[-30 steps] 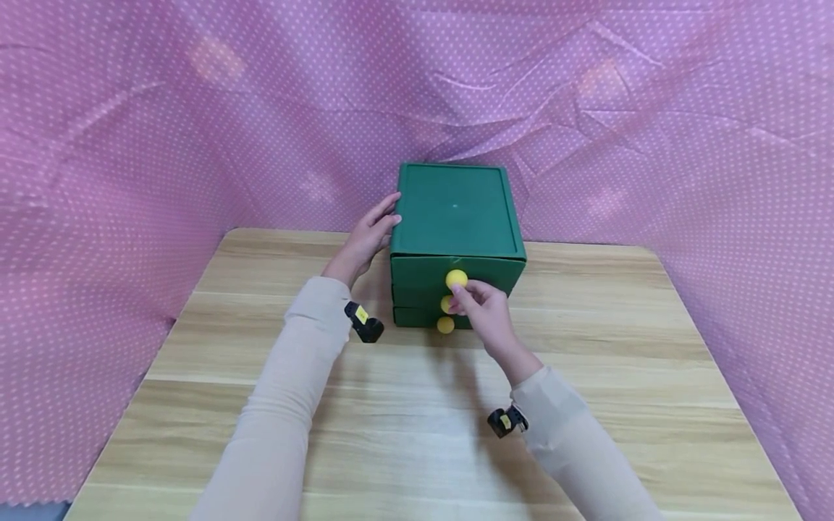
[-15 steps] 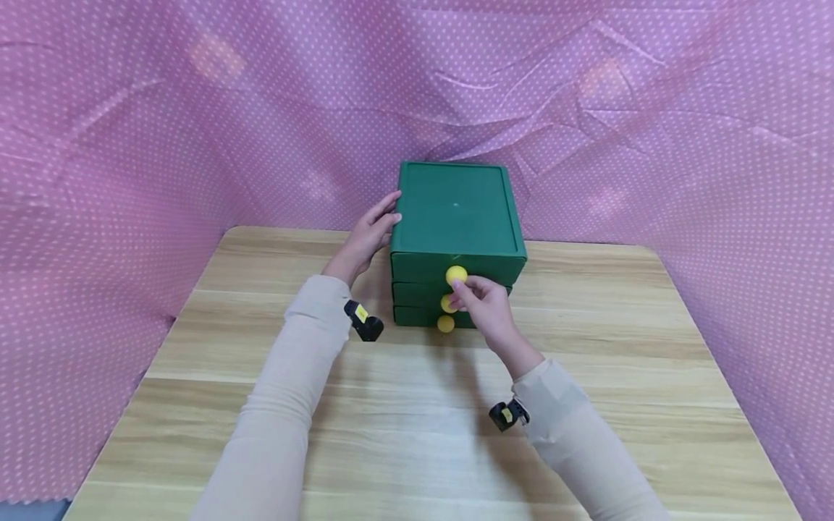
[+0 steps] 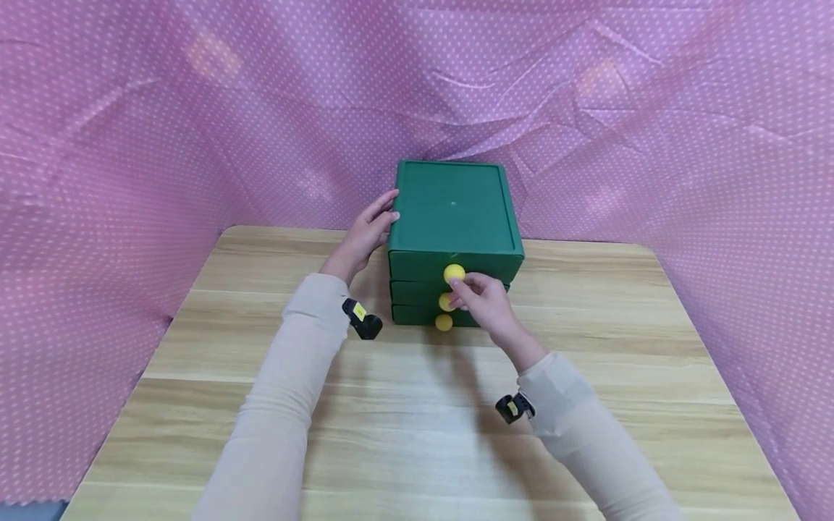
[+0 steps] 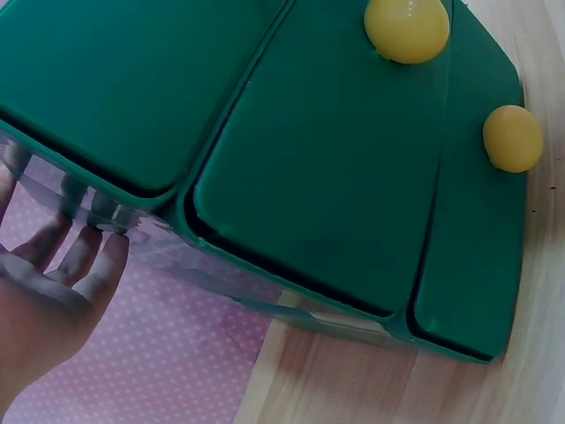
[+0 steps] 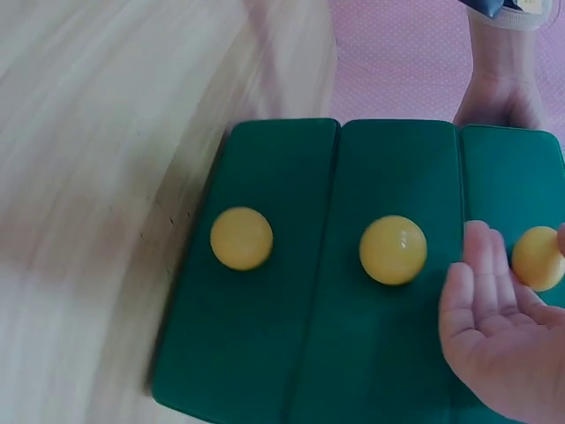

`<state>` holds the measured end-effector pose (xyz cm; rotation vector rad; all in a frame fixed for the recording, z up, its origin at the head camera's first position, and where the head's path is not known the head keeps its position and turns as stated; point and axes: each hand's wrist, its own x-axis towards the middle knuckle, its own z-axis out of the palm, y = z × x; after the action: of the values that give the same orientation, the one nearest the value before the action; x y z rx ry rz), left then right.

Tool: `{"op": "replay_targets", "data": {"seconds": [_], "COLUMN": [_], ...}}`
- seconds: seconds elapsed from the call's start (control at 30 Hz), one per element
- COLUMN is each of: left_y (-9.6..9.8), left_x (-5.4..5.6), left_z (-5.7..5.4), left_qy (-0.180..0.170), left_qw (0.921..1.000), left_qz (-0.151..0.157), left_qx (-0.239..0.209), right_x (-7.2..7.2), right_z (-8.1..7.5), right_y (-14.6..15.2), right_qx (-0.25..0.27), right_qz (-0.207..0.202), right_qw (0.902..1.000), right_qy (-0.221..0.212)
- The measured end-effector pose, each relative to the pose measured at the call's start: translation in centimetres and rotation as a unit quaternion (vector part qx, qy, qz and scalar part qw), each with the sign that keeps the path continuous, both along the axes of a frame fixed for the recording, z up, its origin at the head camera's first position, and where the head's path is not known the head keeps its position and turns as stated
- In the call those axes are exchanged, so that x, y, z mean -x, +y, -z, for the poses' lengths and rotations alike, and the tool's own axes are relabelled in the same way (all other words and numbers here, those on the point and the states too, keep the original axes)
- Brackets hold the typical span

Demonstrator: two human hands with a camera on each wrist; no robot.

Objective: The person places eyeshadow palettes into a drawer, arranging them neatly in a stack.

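A green cabinet (image 3: 456, 210) with three drawers, one above another, stands at the back of the table. Each drawer front carries a round yellow knob. My right hand (image 3: 487, 307) pinches the top drawer knob (image 3: 454, 273) between thumb and fingers; its other fingers sit in front of the middle knob (image 5: 394, 250). Below them the bottom knob (image 5: 242, 238) is untouched. All three drawer fronts look flush with the cabinet. My left hand (image 3: 366, 235) rests its extended fingers against the cabinet's clear left side, as the left wrist view (image 4: 53, 305) also has it.
The wooden table (image 3: 404, 434) stretches from the cabinet toward me and to both sides. A pink dotted cloth (image 3: 313, 94) hangs close behind the cabinet and around the table's sides. Small black cameras are strapped to both sleeves.
The top drawer, slightly out a second ago, has slid in flush, and its knob moved back with my right hand. The left hand has kept its place on the side.
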<state>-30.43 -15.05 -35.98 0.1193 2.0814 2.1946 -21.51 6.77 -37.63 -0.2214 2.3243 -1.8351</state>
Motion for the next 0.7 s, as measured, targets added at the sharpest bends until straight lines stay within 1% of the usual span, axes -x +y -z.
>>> {"op": "replay_targets", "data": {"seconds": [0.1,0.17,0.2,0.3,0.4,0.47,0.53,0.6,0.7], "left_y": [0.0,-0.1,-0.1,0.0,0.1,0.1,0.0,0.0,-0.1], "left_x": [-0.2,-0.3,-0.4,-0.5,-0.8,-1.0,-1.2,-1.5,-1.9], "left_z": [-0.2,-0.3,-0.3,-0.7,-1.1,-1.6,-2.0,-2.4,-3.0], "left_qy": [0.002,0.001,0.000,-0.010,-0.017,-0.016,-0.008,0.007,0.038], "left_qw": [1.0000,0.9998,0.9998,0.9995,0.9988,0.9978,0.9957,0.9928,0.9855], "left_qz": [0.002,0.003,0.004,0.001,0.001,-0.002,0.000,0.001,0.000], "left_qx": [0.008,0.018,0.021,0.029,0.045,0.064,0.093,0.120,0.165], "right_x": [0.0,0.0,0.0,-0.2,-0.5,-0.8,-1.0,-1.0,-0.7], "right_z": [-0.6,-1.0,-1.3,-2.4,-3.8,-4.9,-5.8,-6.6,-7.8], "right_y": [0.3,0.6,0.8,1.3,1.9,2.3,2.7,3.1,3.7], "right_qx": [-0.055,-0.106,-0.135,-0.216,-0.276,-0.298,-0.307,-0.302,-0.283], "right_qz": [-0.025,-0.041,-0.049,-0.080,-0.115,-0.142,-0.162,-0.172,-0.160], "right_qw": [0.9981,0.9932,0.9891,0.9714,0.9515,0.9401,0.9319,0.9282,0.9281], "right_qy": [0.013,0.025,0.034,0.058,0.072,0.084,0.105,0.132,0.181]}}
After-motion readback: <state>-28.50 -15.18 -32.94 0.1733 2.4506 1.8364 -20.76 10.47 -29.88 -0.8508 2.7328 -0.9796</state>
